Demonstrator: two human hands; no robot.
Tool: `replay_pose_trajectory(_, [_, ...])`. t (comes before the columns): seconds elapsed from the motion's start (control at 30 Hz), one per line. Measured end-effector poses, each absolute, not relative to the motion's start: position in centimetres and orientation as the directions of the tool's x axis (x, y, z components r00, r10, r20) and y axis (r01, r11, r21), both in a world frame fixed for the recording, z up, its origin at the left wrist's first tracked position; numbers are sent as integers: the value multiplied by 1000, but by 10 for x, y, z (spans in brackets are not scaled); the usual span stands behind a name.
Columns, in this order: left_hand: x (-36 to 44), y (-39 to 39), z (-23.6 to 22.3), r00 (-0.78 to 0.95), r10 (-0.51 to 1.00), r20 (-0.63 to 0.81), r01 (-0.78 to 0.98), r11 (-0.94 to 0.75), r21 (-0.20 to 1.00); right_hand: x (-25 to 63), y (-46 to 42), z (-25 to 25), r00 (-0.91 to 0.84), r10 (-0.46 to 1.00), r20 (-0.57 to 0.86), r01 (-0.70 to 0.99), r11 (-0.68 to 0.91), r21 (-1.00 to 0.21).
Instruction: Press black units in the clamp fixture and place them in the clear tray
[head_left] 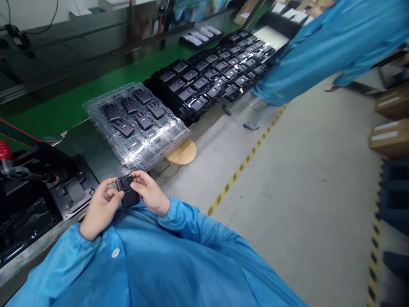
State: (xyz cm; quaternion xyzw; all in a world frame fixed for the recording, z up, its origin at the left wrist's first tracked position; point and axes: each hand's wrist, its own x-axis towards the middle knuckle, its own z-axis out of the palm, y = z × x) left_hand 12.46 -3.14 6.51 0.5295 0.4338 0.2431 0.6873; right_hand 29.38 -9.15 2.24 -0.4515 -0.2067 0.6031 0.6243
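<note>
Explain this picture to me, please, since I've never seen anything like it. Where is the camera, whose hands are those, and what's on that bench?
The camera is worn on a person's head, looking down at their blue coat. There is no machine here, only bare hands. The left hand and right hand together hold a small black device. Beside them sits a black holder. Along the green bench lie a clear plastic tray of black devices and rows of more black devices. A co-worker in blue stands farther along.

The device (128, 192) you hold is matt black plastic; your smock (128, 264) is smooth blue cloth. Beside the glossy clear plastic tray stack (137, 128), the stool top (181, 152) is smooth pale wood.
</note>
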Motion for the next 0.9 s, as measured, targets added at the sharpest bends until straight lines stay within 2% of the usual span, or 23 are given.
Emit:
replay_pose_trajectory(0.3, [143, -33, 73, 548, 772, -322, 84, 331, 940, 309, -95, 24, 220, 947, -236, -574, -70, -816])
replay_pose_trajectory(0.53, [155, -28, 69, 562, 765, -315, 95, 319, 943, 326, -109, 20, 106, 993, -46, -414, 2, -910])
replay_pose_trajectory(0.63, [163, -28, 74, 587, 739, -330, 119, 324, 938, 357, -113, 24, 208, 978, -21, -283, 40, -958])
replay_pose_trajectory(0.77, [162, -31, 80, 581, 750, -317, 146, 287, 947, 443, -104, 44, 386, 919, 76, 64, 56, -996])
replay_pose_trajectory(0.9, [152, -42, 72, 590, 744, -315, 193, 248, 949, 535, -71, 69, 526, 841, 129, 393, -105, -914])
